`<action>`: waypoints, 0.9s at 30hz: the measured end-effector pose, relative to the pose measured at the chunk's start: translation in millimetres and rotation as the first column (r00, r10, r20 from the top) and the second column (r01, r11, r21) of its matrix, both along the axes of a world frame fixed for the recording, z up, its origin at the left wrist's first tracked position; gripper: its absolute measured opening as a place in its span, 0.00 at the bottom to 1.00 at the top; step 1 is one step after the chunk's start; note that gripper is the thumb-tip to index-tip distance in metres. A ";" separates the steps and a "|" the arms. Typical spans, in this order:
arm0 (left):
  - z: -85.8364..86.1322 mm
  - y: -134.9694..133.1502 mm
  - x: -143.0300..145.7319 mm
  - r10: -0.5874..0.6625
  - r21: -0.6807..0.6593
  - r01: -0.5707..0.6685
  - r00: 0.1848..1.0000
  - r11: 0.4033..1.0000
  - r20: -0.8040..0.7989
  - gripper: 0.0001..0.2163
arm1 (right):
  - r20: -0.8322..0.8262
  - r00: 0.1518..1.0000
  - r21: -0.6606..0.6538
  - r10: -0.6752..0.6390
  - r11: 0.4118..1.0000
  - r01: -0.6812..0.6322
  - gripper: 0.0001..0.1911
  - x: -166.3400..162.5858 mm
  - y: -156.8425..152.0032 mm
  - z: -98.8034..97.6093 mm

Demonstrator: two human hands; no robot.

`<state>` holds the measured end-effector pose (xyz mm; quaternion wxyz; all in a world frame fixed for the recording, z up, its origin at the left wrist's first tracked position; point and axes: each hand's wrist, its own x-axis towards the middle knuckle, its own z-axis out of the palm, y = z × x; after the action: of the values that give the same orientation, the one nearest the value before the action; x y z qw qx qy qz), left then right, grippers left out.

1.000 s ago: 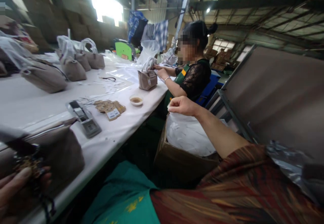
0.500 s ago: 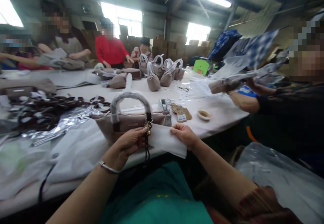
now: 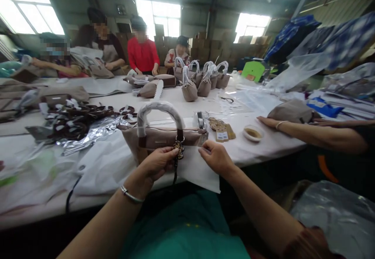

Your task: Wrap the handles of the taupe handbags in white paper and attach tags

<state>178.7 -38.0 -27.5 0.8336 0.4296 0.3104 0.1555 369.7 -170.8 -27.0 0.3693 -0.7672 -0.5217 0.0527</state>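
A taupe handbag (image 3: pixel 164 138) with a paper-wrapped handle (image 3: pixel 159 110) stands at the near edge of the white table (image 3: pixel 263 149). My left hand (image 3: pixel 158 163) is closed on the gold charm and dark strap (image 3: pixel 178 149) hanging from the bag's front. My right hand (image 3: pixel 215 157) pinches the top edge of a white sheet (image 3: pixel 202 173) that drapes over the table edge in front of the bag.
A co-worker's arm (image 3: pixel 307 132) rests on another bag (image 3: pixel 293 112) at the right. Tags (image 3: pixel 222 128), a small dish (image 3: pixel 253 133), dark straps (image 3: pixel 76 116) and plastic wrap (image 3: pixel 88 134) lie around. Several finished bags (image 3: pixel 202 81) and other workers are across the table.
One second ago my head faced right and my right hand reached toward a box of white sheets. Now I face the table, and my right hand has brought a sheet up against the bag.
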 end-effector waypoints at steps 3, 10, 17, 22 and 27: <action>4.7 -4.0 1.5 0.019 -0.003 -0.019 0.999 1.000 -0.026 0.18 | -0.072 0.995 0.086 0.076 0.994 -0.069 0.08 -9.1 7.6 4.0; -2.6 -4.8 -2.1 0.095 0.053 -0.092 0.994 0.994 -0.053 0.17 | -0.873 0.439 0.309 0.211 0.937 0.165 0.30 -14.4 0.2 -7.7; -5.2 -3.0 1.6 0.076 0.114 -0.070 0.996 0.991 -0.049 0.19 | -0.969 0.033 0.240 0.244 0.967 -0.086 0.23 -32.8 -34.8 -20.5; 0.1 -3.6 0.9 0.100 0.214 -0.078 0.991 0.974 -0.092 0.19 | -0.981 0.037 0.186 0.190 0.978 -0.090 0.25 -34.5 -8.2 -27.4; 10.4 -4.7 -3.8 0.072 0.243 -0.042 0.990 0.969 -0.117 0.21 | -0.961 0.147 0.232 0.235 0.972 -0.042 0.24 -41.7 5.7 -32.8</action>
<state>174.9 -42.7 -17.1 0.7498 0.5268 0.3532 0.1884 328.0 -165.1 -59.8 0.6683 -0.4685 -0.2286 0.5308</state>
